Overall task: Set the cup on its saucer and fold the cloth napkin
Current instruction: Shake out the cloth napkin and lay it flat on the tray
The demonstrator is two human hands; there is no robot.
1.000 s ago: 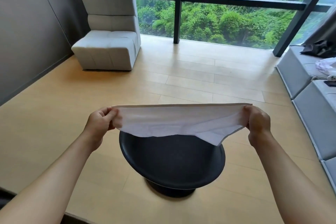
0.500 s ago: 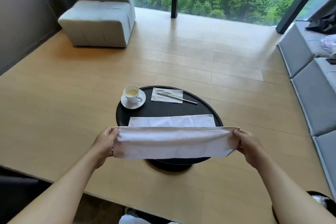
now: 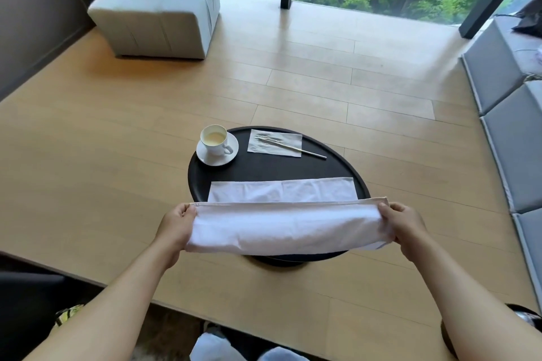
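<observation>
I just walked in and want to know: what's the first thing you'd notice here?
The big white cloth napkin, stretched between the left hand and right hand over the near edge of the round black table. Behind it, at the table's far left, a cup sits on its saucer.

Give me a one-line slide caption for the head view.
Both hands fold the cloth napkin over the round table; cup sits on its saucer.

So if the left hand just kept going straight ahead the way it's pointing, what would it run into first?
Probably the far part of the cloth napkin lying on the black table. The left hand points forward and slightly inward; the cup sits farther back. Depth is hard to judge.
</observation>
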